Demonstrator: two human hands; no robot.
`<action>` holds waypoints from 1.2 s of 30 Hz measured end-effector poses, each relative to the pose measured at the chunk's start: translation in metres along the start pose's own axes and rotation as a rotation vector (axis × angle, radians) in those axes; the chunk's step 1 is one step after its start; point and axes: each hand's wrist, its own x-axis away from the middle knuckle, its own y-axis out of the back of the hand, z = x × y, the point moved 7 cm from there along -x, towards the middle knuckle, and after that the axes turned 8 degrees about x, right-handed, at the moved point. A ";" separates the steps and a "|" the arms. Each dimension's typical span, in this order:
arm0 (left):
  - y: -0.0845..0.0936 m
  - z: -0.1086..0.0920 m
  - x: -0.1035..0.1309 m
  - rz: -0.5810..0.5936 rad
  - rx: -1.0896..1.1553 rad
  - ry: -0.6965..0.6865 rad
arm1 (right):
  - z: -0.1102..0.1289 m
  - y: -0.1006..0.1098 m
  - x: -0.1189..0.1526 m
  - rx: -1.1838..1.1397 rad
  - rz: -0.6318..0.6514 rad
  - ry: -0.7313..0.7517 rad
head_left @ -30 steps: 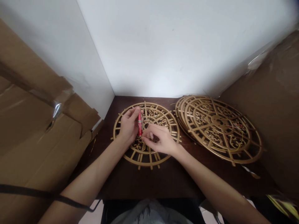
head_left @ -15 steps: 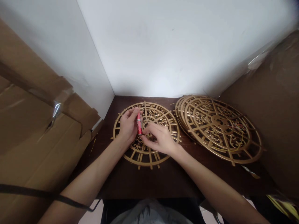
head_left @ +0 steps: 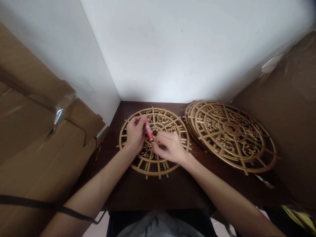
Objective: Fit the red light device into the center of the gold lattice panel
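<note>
- The left hand has its thumb and fingers closed on the upper end of a slim red cylinder with a pale band.
- The right hand, fingers curled and pinched together, meets the cylinder's lower end; whether it grips anything else is hidden.
- The cylinder slants over a round, gold openwork clock-like frame, lying flat on the dark brown bench.
- Similar gold frames lie stacked to the right.
</note>
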 end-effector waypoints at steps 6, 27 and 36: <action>0.001 0.002 -0.001 -0.007 0.015 0.022 | -0.001 0.002 0.000 -0.007 -0.015 -0.024; -0.004 -0.001 0.003 0.066 -0.018 -0.011 | -0.011 -0.004 0.001 -0.089 0.002 -0.122; -0.004 0.001 0.002 0.061 -0.028 -0.005 | -0.012 -0.006 0.002 -0.074 0.014 -0.127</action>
